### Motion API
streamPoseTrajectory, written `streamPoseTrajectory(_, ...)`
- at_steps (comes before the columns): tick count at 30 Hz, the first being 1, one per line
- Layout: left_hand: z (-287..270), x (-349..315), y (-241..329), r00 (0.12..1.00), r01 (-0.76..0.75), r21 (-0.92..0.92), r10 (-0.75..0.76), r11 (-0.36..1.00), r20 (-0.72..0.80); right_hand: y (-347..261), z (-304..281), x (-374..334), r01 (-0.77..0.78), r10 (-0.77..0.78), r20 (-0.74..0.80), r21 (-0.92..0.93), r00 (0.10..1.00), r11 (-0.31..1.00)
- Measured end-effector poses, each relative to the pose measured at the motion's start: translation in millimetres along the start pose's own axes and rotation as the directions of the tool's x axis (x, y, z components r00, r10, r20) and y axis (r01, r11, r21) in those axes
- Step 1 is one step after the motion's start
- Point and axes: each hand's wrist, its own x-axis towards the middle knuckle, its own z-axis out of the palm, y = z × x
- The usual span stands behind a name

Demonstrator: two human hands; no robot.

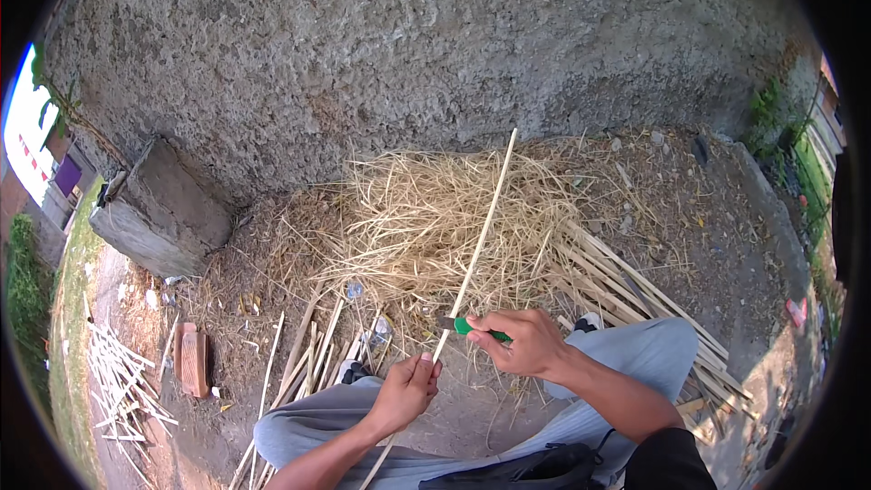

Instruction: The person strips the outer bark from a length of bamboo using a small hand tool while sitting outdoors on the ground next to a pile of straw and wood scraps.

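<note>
A long, thin, pale strip of wood or bamboo [485,238] slants up and away from my lap. My left hand [406,392] is closed around it low down, and its lower end runs on beneath my forearm. In my right hand [524,341] is a knife [464,326] with a green handle, the fingers wrapped round the grip. The short blade meets the strip just above my left hand. Beyond the strip lies a heap of pale shavings [426,209].
A rough grey wall [435,45] rises behind the shavings. Long strips [626,277] lie at right, others [313,345] by my left knee. A pile of pale sticks [122,381], an orange brick [191,361] and a concrete block [168,213] are at left.
</note>
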Motion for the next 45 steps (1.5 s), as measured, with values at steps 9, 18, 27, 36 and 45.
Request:
streamPoseTrajectory(9, 2, -3, 6, 0.999, 0.028, -0.115, -0.024, 0.993, 0.034, 10, -6, 2, 0.084, -0.088, -0.14, -0.037, 0.986, 0.996)
streamPoseTrajectory(18, 3, -4, 6, 0.998, 0.039, -0.11, -0.032, 0.993, 0.061, 5, -10, 2, 0.012, -0.021, -0.067, -0.127, 0.998, 0.992)
streamPoseTrajectory(27, 14, -9, -17, 0.998, -0.048, 0.06, 0.046, 0.997, 0.049, 37, -18, 12, -0.015, -0.028, -0.21, -0.199, 0.977, 0.98)
streamPoseTrajectory(36, 9, -8, -24, 0.985, -0.129, 0.406, 0.163, 0.905, -0.051, 39, -5, 18, -0.036, -0.002, -0.217, -0.174, 0.976, 0.984)
streamPoseTrajectory(45, 13, -22, -6, 0.95, -0.22, 0.635, 0.31, 0.74, -0.032, 71, -14, 26, -0.06, -0.008, -0.338, -0.192, 0.941, 0.98)
